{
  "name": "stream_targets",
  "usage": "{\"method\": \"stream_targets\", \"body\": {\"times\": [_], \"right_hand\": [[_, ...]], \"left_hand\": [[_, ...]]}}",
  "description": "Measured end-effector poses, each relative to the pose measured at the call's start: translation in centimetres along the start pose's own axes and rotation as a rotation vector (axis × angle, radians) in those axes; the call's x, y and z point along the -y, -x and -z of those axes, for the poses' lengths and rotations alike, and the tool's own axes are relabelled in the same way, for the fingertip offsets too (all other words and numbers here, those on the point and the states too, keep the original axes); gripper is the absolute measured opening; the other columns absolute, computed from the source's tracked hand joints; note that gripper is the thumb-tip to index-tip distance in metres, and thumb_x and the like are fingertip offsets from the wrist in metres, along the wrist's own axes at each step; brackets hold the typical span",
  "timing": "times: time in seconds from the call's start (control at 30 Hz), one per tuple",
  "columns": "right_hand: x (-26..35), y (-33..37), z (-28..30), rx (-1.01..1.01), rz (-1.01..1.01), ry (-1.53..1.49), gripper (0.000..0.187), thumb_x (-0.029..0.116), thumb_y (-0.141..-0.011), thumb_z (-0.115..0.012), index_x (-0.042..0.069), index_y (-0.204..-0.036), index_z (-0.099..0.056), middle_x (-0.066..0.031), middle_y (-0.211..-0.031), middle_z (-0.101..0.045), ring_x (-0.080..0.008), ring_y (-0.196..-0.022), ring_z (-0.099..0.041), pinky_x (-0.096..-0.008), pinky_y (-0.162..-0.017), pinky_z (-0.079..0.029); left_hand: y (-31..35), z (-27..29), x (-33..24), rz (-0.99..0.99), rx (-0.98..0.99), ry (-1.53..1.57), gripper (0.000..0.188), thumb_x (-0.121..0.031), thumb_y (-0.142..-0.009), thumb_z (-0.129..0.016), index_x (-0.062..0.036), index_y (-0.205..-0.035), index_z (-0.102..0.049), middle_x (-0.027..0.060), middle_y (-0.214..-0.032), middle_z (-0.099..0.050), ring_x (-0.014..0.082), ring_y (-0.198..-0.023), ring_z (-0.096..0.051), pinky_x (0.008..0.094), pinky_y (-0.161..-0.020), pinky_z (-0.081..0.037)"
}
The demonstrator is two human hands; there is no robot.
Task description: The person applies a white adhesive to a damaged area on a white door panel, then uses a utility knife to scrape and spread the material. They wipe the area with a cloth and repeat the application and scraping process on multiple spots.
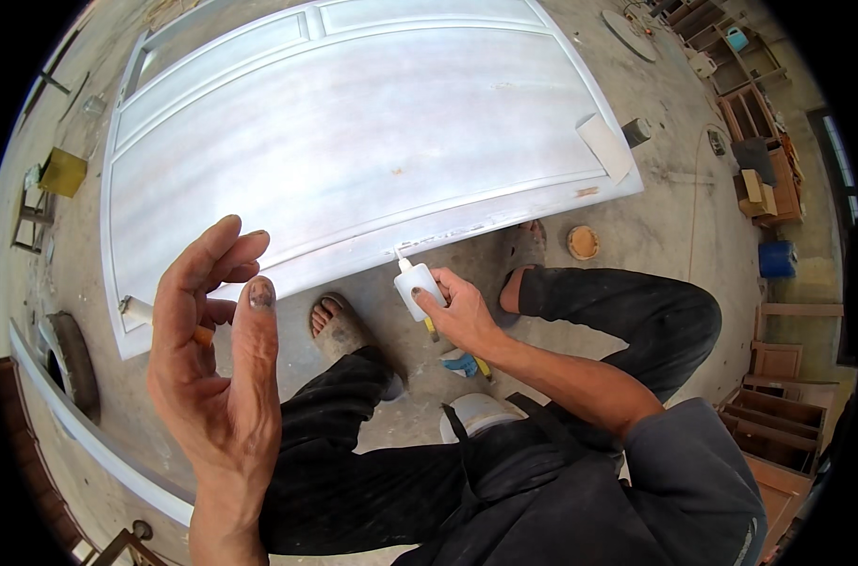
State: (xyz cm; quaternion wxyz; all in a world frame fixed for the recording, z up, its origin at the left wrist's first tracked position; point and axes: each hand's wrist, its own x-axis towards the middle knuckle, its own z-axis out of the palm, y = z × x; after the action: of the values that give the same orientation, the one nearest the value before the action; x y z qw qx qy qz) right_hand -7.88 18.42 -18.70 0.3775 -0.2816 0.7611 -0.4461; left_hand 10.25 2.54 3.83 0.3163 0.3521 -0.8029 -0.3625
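A white squeeze bottle (416, 289) is gripped in my right hand (462, 309), its narrow nozzle at the near edge of a large white-painted panel (354, 123). Along that edge, beside the nozzle, runs a broken line of marks. My left hand (217, 354) is raised at the left, in front of the panel's near left corner. Between its fingers is a cigarette (139, 310); the white part sticks out to the left and a bit of orange filter shows by the palm. The thumb is stained dark.
A pale folded sheet (603, 148) lies on the panel's right corner. Near my foot stands a round tub of tan paste (583, 242). A long pale rail (99, 429) and a tire-like ring (71, 368) are at left. Wooden cabinets (778, 424) and a blue container (778, 259) line the right.
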Motion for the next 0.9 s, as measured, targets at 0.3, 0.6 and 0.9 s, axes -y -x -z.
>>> {"method": "stream_targets", "body": {"times": [0.3, 0.6, 0.9], "right_hand": [[0.3, -0.1, -0.5, 0.015, -0.044, -0.001, 0.041, 0.029, -0.100, -0.068, -0.002, -0.127, -0.062, -0.0115, -0.099, -0.074, -0.0146, -0.084, -0.066, -0.0323, -0.074, -0.054], [1.0, 0.4, -0.3, 0.021, -0.066, -0.043, 0.041, 0.029, -0.100, -0.068, -0.001, -0.127, -0.062, -0.0105, -0.097, -0.074, -0.0122, -0.080, -0.064, -0.0310, -0.069, -0.052], [1.4, 0.2, -1.3, 0.038, -0.073, -0.056, 0.042, 0.029, -0.098, -0.068, -0.002, -0.125, -0.064, -0.0156, -0.103, -0.074, -0.0202, -0.091, -0.069, -0.0355, -0.081, -0.054]], "left_hand": [[0.0, -0.1, 0.0, 0.009, 0.001, -0.001, 0.039, -0.013, -0.101, -0.067, -0.0004, -0.137, -0.061, 0.0155, -0.120, -0.072, 0.0162, -0.106, -0.066, 0.0276, -0.079, -0.049], [-0.1, -0.1, 0.1, -0.003, 0.004, -0.005, 0.038, -0.013, -0.101, -0.067, -0.0010, -0.137, -0.061, 0.0146, -0.120, -0.073, 0.0164, -0.107, -0.066, 0.0288, -0.081, -0.049], [-0.1, 0.0, -0.2, 0.049, 0.018, 0.013, 0.038, -0.015, -0.103, -0.064, -0.0004, -0.138, -0.060, 0.0143, -0.120, -0.072, 0.0187, -0.111, -0.066, 0.0351, -0.100, -0.049]]}}
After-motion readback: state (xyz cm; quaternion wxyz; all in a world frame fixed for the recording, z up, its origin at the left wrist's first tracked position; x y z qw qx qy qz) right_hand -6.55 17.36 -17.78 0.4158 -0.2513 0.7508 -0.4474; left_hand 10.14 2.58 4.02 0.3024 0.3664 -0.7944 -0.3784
